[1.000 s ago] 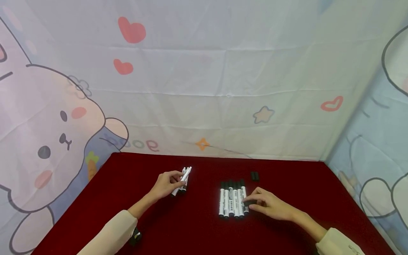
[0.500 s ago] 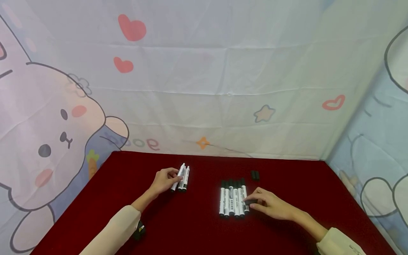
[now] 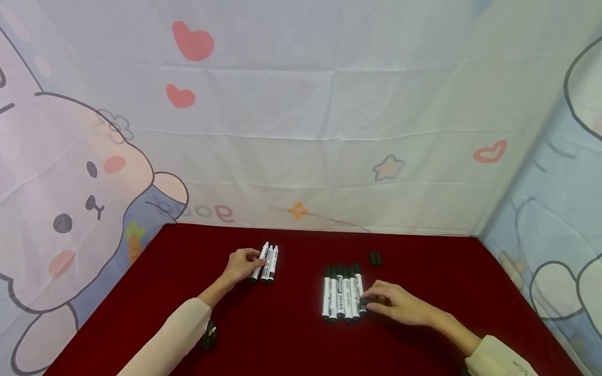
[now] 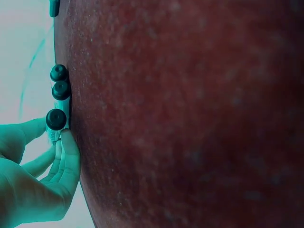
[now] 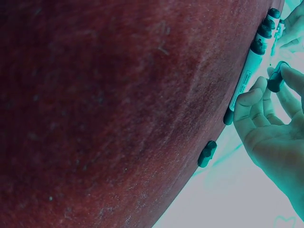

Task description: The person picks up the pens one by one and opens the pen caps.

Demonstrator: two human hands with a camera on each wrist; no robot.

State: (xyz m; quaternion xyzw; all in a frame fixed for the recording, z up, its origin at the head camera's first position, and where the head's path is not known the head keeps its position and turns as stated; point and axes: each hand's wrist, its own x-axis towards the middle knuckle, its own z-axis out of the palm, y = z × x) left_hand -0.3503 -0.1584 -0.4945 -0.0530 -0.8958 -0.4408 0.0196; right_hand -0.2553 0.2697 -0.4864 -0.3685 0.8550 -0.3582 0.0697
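My left hand (image 3: 241, 266) pinches a white uncapped marker (image 3: 265, 249) between thumb and fingers, at the left side of a small group. Two more uncapped markers (image 3: 273, 262) lie close together just right of it, tips pointing away from me. In the left wrist view the black end (image 4: 56, 119) of the held marker shows between the fingertips. On the other side, my right hand (image 3: 400, 304) holds a black marker cap (image 5: 275, 81) between thumb and finger. It hovers at the right edge of a row of several capped white markers (image 3: 340, 297), black caps at the far end.
Two loose black caps (image 3: 375, 258) lie beyond my right hand. A dark object (image 3: 208, 336) sits partly hidden under my left sleeve. Dark red cloth (image 3: 282, 334) covers the table, and a printed curtain (image 3: 329, 115) hangs behind it.
The left hand has shifted left, bringing its marker from slanting across the other two to lying alongside them. My right hand stays almost in place with the cap.
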